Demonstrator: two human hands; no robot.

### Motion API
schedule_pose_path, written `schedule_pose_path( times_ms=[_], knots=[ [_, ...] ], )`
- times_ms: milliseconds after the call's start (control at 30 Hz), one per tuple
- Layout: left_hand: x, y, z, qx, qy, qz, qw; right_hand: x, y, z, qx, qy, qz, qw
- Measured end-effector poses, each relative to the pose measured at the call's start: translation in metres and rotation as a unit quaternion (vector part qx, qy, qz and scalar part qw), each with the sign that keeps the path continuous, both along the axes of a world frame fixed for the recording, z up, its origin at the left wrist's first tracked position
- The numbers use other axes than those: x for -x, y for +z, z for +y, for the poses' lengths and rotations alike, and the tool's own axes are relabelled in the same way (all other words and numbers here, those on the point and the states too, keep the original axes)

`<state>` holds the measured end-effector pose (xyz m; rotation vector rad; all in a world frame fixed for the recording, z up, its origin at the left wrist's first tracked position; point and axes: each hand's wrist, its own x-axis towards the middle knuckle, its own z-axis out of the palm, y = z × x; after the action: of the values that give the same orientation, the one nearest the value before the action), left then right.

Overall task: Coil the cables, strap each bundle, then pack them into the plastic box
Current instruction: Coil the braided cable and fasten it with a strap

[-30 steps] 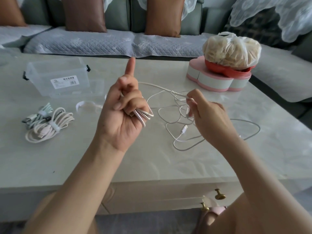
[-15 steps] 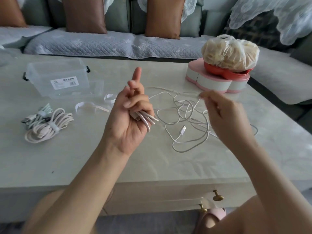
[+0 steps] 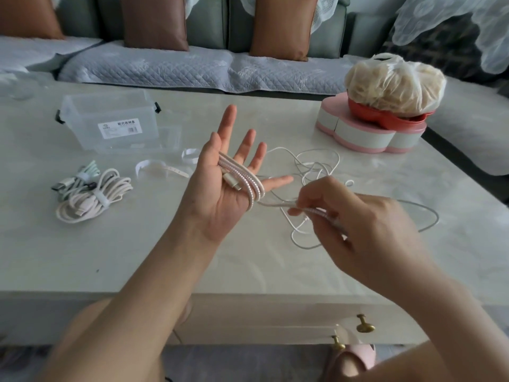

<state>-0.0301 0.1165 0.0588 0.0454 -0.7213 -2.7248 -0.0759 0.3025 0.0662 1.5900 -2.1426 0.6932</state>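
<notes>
Right hand (image 3: 355, 224) pinches the running length of the pink braided cable (image 3: 245, 179), fingers curled tight, low and close in. A second ago it was up over the table! The left hand (image 3: 220, 194) has changed too: the fingers that were folded over the loops are now spread flat, palm up, the turns lying across the palm with the plug showing. That looks like another wrap going on. Behind, the white cable (image 3: 316, 161) lies loose on the table (image 3: 137, 257). Two strapped bundles (image 3: 93, 199) wait left, spare straps (image 3: 154, 168) beside them, and the plastic box (image 3: 82, 119) stands beyond with nothing packed that I can see.
</notes>
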Motion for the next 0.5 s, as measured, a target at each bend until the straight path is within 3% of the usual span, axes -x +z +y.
schedule_pose_path(
  times_ms=[200, 300, 500],
  knots=[
    [-0.003, 0.002, 0.008, 0.09, -0.037, -0.009, 0.995, 0.006, 0.005, 0.0, 0.086, 0.021, -0.244, 0.966],
    [-0.003, 0.002, 0.01, 0.133, -0.039, -0.024, 0.99, 0.007, 0.012, 0.003, 0.056, 0.062, -0.364, 0.928],
    [-0.003, 0.001, 0.017, 0.206, -0.05, -0.025, 0.977, 0.003, 0.013, 0.005, -0.038, 0.1, -0.385, 0.917]
  ],
)
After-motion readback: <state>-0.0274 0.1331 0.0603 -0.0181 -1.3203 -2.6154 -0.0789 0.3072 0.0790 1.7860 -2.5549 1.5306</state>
